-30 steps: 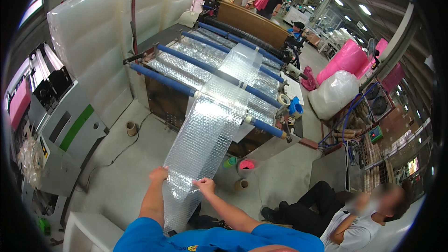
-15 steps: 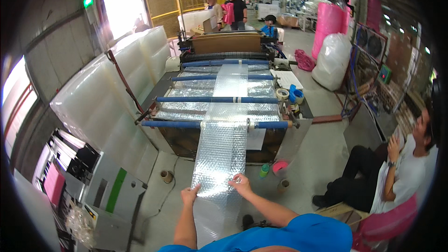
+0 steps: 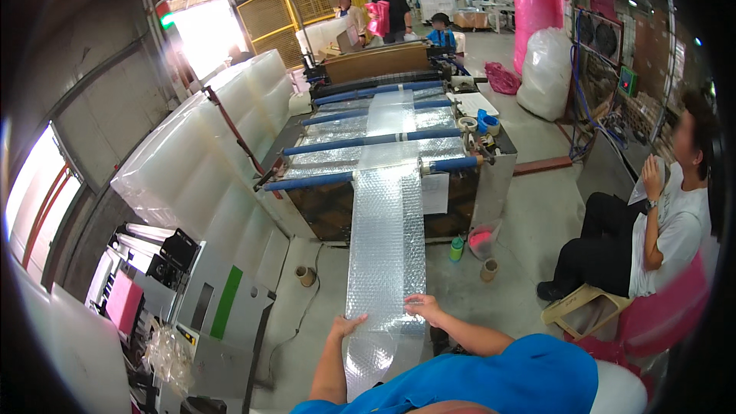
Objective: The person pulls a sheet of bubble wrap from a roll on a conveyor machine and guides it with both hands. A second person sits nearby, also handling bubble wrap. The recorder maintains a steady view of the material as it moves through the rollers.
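Observation:
A long strip of clear bubble wrap comes off the front blue roller of a machine and hangs toward me. My left hand pinches its left edge, thumb on top and the other fingers mostly hidden beneath. On the right edge, a little farther from me, my right hand is closed on the film with bent fingers. Between my hands the strip is spread wide, and its lower end runs down toward my blue shirt.
Large stacked translucent bundles stand left of the machine. A grey cabinet is nearer on the left. To the right sits a person by a wooden stool. A green bottle and cardboard cores stand on the floor.
The view has turned and tilted, so the machine and strip sit farther right in it. Both hands still grip the bubble wrap at its edges.

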Tool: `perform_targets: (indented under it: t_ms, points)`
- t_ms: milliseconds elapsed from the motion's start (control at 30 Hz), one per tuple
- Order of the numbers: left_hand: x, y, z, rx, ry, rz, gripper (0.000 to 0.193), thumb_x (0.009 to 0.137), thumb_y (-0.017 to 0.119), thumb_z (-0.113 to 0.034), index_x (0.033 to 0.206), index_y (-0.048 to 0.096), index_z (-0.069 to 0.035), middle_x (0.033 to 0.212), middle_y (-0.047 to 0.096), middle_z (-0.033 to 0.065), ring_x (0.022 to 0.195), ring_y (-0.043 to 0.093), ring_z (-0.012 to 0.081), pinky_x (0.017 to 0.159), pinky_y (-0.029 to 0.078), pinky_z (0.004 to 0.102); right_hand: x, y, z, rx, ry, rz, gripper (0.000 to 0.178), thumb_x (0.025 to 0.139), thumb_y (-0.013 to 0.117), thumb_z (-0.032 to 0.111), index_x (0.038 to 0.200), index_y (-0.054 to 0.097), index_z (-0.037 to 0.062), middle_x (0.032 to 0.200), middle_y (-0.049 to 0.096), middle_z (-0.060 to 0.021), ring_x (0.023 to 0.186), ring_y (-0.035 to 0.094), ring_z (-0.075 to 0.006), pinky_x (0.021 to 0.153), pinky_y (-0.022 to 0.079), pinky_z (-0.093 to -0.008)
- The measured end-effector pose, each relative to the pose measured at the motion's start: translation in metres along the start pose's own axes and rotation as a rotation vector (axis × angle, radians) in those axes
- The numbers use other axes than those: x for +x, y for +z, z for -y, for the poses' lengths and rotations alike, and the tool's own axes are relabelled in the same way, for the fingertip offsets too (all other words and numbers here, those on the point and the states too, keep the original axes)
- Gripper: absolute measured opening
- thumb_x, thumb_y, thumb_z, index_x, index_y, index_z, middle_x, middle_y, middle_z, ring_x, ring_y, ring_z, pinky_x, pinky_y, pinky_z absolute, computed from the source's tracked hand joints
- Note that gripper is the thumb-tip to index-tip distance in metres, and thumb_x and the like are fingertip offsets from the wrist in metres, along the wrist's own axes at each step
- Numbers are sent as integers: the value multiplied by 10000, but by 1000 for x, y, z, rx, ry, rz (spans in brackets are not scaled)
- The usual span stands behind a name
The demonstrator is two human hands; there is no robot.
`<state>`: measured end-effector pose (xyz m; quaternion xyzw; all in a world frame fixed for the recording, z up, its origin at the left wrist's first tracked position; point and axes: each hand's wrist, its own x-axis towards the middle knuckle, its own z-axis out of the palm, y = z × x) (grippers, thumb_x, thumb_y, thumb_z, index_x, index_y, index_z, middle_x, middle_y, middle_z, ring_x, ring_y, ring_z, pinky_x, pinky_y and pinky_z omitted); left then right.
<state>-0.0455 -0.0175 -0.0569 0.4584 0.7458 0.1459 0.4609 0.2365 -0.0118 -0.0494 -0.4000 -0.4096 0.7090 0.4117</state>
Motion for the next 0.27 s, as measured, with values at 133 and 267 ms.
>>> perform_targets:
  t_ms: [133,267]
  points:
    - [-41,-1,-30,17,121,-205,807,516,685,-535,979,515,104,920,575,188,851,567,248,746,436,315,-10,4,10,-46,-13,-97,269,724,610,62,982,540,39,829,572,-47,721,539,-91,634,438,-210]
    - [-53,-13,-8,-37,233,-118,761,532,676,-533,1020,530,33,931,578,176,897,557,264,752,434,318,-22,17,13,23,40,-97,313,736,603,79,1036,514,56,893,573,-42,780,544,-103,652,436,-200]
